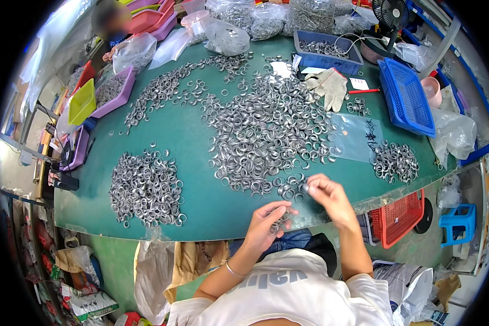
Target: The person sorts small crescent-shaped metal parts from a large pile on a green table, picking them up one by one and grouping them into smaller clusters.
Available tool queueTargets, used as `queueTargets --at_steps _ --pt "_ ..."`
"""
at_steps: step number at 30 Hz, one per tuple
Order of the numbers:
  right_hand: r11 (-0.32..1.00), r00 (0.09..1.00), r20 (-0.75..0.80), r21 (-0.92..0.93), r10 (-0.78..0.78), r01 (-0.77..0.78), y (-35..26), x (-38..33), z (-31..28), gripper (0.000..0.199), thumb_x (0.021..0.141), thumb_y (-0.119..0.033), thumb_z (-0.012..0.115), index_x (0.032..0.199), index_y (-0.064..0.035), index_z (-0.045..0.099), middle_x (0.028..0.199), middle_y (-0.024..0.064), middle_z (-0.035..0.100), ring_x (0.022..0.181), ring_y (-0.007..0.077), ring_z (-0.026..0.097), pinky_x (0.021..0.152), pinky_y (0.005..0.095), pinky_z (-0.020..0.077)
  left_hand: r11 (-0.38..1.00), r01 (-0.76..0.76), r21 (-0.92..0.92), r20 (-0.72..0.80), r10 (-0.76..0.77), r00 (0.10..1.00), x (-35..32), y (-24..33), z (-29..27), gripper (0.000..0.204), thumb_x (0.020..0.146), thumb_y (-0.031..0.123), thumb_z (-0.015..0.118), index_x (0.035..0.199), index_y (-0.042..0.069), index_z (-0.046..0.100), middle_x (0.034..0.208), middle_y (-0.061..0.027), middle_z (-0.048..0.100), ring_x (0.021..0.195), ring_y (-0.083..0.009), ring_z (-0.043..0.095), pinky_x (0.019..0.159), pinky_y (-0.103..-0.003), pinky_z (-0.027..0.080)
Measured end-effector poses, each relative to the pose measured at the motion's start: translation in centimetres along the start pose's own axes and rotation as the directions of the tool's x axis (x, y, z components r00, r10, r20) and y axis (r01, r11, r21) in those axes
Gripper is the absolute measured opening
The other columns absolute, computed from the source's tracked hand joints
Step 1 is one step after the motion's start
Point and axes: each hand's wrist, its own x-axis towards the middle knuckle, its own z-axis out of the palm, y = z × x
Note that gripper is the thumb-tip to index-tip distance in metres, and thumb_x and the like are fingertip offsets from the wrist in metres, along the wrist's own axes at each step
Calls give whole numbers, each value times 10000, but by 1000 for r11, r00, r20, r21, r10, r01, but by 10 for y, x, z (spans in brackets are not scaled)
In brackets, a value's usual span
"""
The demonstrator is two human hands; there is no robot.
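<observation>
Over the green table [212, 213] spreads a large pile of grey metal rings [255, 136]. At the table's front edge, my left hand [268, 221] is curled around several metal rings [278, 220]. My right hand [329, 196] is a little farther off, just right of the pile's near end. Its thumb and forefinger are pinched on a metal ring [305, 188]. A second heap of rings [146, 189] lies to the left, and a smaller heap [395, 162] lies to the right.
A white work glove [329, 87], a clear plastic bag [358, 138] and a red pen [364, 91] lie beyond the pile. Blue baskets [405, 98] stand at the right, near a black fan [391, 16]. Purple trays [114, 92] line the left. Another person's hand [112, 53] is at the far left.
</observation>
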Motion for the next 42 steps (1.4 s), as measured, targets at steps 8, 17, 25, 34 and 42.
queueTargets --at_steps 8,17,25,34,42 --pt "882 940 116 -325 -320 340 -13 -15 26 104 801 -31 621 893 -1 657 916 105 600 881 258 546 805 335 424 997 34 -62 -116 -41 992 -1 0 6 244 933 179 556 1083 -9 592 824 -78 616 632 -108 560 421 -184 392" --pt "732 865 329 -465 -379 498 -8 -8 25 179 737 -53 701 913 -33 678 879 66 618 860 246 563 793 343 432 969 195 -154 64 -187 980 -6 8 -7 222 943 237 549 982 25 602 751 -50 583 568 -82 509 390 -174 328" --pt "989 994 85 125 74 -84 4 -24 37 175 906 -140 610 866 22 664 786 38 639 725 82 544 645 249 428 992 -53 116 -100 65 993 -11 4 11 214 939 189 554 1019 -3 608 770 -67 612 558 -85 524 383 -182 332" --pt "585 874 -25 -752 -485 304 6 15 28 126 752 -10 663 877 -16 644 806 85 591 733 266 531 701 351 404 1000 -7 0 -68 7 998 -9 6 -6 151 898 119 605 983 -5 621 840 -123 653 653 -139 613 389 -189 377" --pt "895 943 -198 -414 -267 166 20 14 32 69 823 8 620 885 -23 615 825 56 607 738 165 571 709 286 436 999 9 -37 81 -6 997 -8 2 -20 169 900 134 607 1010 6 601 924 -151 657 697 -171 644 390 -191 388"
